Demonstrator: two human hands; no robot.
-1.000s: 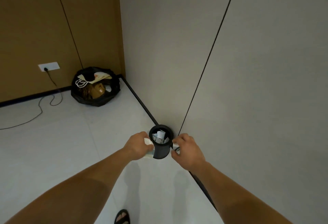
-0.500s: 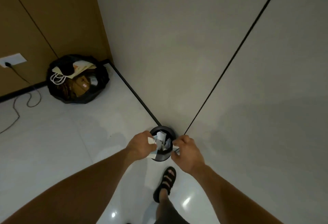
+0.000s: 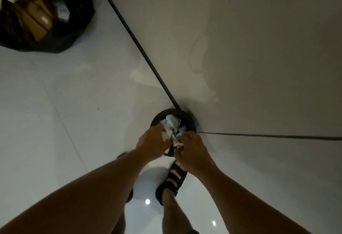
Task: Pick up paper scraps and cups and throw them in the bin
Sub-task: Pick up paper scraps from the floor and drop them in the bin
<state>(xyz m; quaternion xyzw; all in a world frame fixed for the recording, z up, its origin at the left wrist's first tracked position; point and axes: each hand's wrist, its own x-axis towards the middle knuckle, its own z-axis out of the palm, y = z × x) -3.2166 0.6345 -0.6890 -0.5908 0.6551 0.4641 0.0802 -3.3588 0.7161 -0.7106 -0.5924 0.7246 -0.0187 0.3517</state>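
A small round black bin point(image 3: 190, 118) stands on the white floor against the grey wall. It is stuffed with crumpled white paper scraps point(image 3: 172, 124). My left hand point(image 3: 152, 145) is over the bin's near left rim, fingers closed on a white paper scrap point(image 3: 165, 135). My right hand point(image 3: 192, 152) is at the near right rim, closed on another white scrap point(image 3: 179, 144). Both hands hide the front of the bin.
A large black rubbish bag point(image 3: 55, 30) with cardboard boxes and white paper lies open at the top left. A black skirting strip point(image 3: 140, 48) runs along the wall's foot. My sandalled foot point(image 3: 173, 178) stands just behind the bin.
The view has tilted down and come closer, so the bin is seen from above. Both hands have moved from the bin's sides to over its near rim, still holding paper.
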